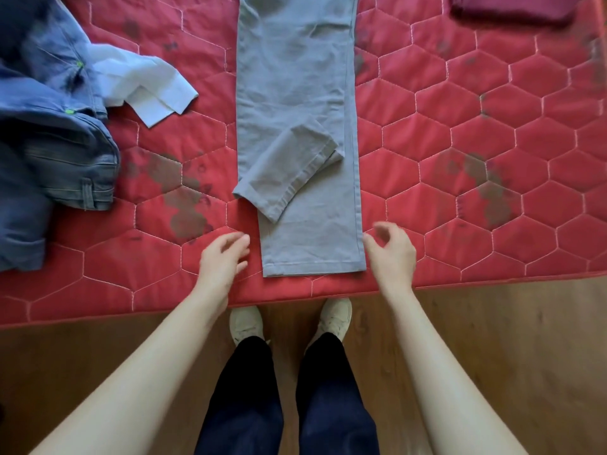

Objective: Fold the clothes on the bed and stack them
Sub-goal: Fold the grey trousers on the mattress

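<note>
1. Grey trousers [295,93] are laid lengthwise on the red quilted bed [460,159], one hem flipped back crookedly.
2. The left hand [220,261] and right hand [391,254] are seen beside the near hem, fingers loosely apart, nothing held.
3. The flipped leg [289,169] is best straightened first.
4. Both hem corners are then pinched evenly and carried toward the waist.

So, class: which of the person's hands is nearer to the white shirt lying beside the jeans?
The left hand. It is below and to the right of the white shirt, left of the grey trousers. The right hand is beyond the trousers' far edge.
</note>
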`<move>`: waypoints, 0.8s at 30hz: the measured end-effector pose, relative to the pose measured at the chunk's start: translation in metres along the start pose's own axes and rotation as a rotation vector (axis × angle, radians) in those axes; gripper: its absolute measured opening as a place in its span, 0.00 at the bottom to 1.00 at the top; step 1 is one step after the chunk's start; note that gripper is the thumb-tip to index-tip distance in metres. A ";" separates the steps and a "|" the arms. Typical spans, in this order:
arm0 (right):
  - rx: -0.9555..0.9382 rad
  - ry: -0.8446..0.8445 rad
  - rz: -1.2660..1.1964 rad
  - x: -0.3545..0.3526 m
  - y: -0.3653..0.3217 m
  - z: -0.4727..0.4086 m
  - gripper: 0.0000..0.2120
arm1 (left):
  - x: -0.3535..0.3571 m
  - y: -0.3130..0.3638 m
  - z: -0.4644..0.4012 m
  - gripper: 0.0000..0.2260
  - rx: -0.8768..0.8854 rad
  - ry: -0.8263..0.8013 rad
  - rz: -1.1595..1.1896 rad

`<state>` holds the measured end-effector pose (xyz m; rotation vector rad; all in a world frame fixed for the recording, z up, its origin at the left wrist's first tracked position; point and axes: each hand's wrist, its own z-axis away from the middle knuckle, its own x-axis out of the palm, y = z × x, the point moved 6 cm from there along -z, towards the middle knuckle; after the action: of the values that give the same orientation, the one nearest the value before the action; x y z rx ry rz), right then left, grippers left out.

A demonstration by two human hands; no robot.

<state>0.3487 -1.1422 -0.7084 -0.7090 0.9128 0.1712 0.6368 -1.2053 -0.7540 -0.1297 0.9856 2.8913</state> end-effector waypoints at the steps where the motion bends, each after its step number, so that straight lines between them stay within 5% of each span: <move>1: -0.090 0.010 -0.025 0.002 -0.019 -0.011 0.16 | 0.004 0.006 -0.007 0.11 -0.032 -0.033 0.094; 6: -0.239 -0.151 -0.113 0.040 -0.109 -0.078 0.27 | 0.036 0.029 -0.029 0.21 -0.261 -0.186 0.352; 10: -0.293 -0.155 0.183 0.059 -0.150 -0.118 0.25 | 0.052 0.050 -0.040 0.16 -0.302 -0.160 0.432; 14: -0.315 -0.166 0.278 0.052 -0.165 -0.124 0.09 | 0.053 0.068 -0.041 0.11 -0.179 -0.065 0.412; 18: -0.343 0.015 -0.023 -0.002 -0.164 -0.097 0.12 | 0.053 0.097 -0.019 0.09 0.060 -0.123 0.415; 21: -0.272 0.076 -0.232 -0.048 -0.119 -0.061 0.09 | 0.056 0.098 0.009 0.08 0.157 -0.219 0.323; 24: -0.129 -0.039 -0.227 -0.048 -0.047 -0.021 0.06 | 0.057 0.065 0.024 0.08 0.169 -0.183 0.094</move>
<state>0.3254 -1.1837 -0.6572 -0.9203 0.7824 0.0427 0.5718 -1.2392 -0.7019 0.1936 1.2232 2.8206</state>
